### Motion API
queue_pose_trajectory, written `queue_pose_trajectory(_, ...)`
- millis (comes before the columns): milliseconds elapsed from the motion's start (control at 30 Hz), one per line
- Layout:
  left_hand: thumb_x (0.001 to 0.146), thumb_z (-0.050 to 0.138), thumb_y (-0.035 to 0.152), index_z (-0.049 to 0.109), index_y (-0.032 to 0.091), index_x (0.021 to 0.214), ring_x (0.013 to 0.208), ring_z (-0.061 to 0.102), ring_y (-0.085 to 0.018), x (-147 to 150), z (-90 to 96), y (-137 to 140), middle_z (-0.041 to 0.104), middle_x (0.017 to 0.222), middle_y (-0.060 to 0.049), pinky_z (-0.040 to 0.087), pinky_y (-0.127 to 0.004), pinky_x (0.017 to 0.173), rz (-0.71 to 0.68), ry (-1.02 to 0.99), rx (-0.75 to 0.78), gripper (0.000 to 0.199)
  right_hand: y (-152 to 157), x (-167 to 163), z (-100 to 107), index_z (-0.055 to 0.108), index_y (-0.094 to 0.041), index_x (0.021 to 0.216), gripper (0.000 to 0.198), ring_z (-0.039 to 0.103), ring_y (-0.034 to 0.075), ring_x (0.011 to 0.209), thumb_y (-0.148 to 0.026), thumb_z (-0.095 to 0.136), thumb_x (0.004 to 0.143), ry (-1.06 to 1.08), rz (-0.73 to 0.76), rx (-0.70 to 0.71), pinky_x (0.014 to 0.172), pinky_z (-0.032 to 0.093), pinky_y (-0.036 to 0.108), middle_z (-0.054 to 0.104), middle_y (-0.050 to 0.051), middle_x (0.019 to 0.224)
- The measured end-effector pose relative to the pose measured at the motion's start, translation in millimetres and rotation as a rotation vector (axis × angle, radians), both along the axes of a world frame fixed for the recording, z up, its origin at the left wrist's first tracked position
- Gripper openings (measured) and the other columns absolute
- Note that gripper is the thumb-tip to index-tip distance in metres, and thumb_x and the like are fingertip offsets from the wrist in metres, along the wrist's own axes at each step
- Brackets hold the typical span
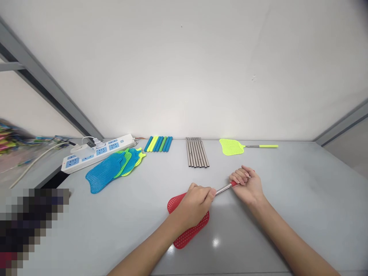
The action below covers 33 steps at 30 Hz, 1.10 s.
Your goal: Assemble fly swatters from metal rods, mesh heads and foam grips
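A red fly swatter [188,236] with a perforated head and a metal rod is held between my two hands. My left hand [198,203] is closed round the rod close to the head and covers part of the red mesh. At the other end, my right hand [245,184] wraps round the red grip, of which only small bits show between the fingers. A bare stretch of metal rod [223,189] lies between the hands. Beyond them rests a yellow-green fly swatter [232,147] with its handle pointing right.
Several metal rods [197,152] lie side by side at the back. Left of them are several blue, yellow and green grips [158,144]. Overlapping blue, green and yellow swatter heads [105,172] lie beside a white power strip [99,152]. A wall [186,76] bounds the table's back.
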<state>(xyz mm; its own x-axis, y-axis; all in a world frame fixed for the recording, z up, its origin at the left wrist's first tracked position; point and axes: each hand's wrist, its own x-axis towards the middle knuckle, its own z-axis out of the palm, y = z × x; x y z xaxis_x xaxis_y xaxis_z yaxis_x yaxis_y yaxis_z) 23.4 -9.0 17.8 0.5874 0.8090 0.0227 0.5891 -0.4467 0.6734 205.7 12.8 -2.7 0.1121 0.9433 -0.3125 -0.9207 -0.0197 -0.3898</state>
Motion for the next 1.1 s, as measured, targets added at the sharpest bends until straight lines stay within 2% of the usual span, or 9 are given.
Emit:
queue_pose_trajectory(133,0.085,0.019,0.03,0.03,0.019,0.055,0.056,0.037,-0.011,-4.5,5.2,4.4,0.039,0.053,0.003,0.032,-0.029,0.068,-0.012,0.007,-0.016,0.034,2.0,4.7,-0.6,0.014,-0.018,0.052,0.036,0.02,0.006,0.033,-0.014,0.043,0.071,-0.005,0.023,0.003,0.036,0.03,0.019,0.016,-0.008,0.04)
queue_pose_trajectory(300,0.085,0.022,0.024,0.027,0.017,0.055,0.054,0.036,-0.01,-4.4,-1.0,3.8,0.037,0.053,0.004,0.03,-0.029,0.069,-0.104,0.031,0.058,0.031,4.1,8.2,-0.3,0.015,-0.019,0.052,0.035,0.019,0.006,0.033,-0.014,0.043,0.071,0.036,0.028,-0.037,0.035,0.028,0.019,0.015,-0.008,0.04)
queue_pose_trajectory(433,0.085,0.021,0.021,0.027,0.017,0.056,0.057,0.035,-0.01,-0.9,-10.2,-1.0,0.035,0.054,0.003,0.029,-0.029,0.069,-0.063,0.016,0.094,0.03,2.8,6.2,-0.9,0.015,-0.019,0.051,0.035,0.018,0.006,0.032,-0.015,0.044,0.071,-0.003,0.01,-0.03,0.034,0.027,0.019,0.015,-0.009,0.039)
queue_pose_trajectory(733,0.082,0.025,0.017,0.022,0.017,0.054,0.056,0.032,-0.011,1.4,-19.3,-4.4,0.03,0.05,0.003,0.027,-0.029,0.064,0.0,0.014,0.137,0.029,-6.3,-9.5,1.2,0.016,-0.019,0.05,0.036,0.014,0.006,0.032,-0.016,0.047,0.069,-0.043,-0.176,0.008,0.03,0.022,0.02,0.013,-0.009,0.038)
queue_pose_trajectory(1100,0.083,0.025,0.017,0.021,0.016,0.054,0.054,0.031,-0.011,2.9,-16.7,-4.1,0.03,0.049,0.003,0.026,-0.028,0.064,0.005,0.008,0.117,0.029,-7.6,-10.3,2.9,0.018,-0.018,0.05,0.035,0.013,0.007,0.033,-0.015,0.047,0.07,0.018,-0.157,0.012,0.031,0.022,0.02,0.012,-0.008,0.039)
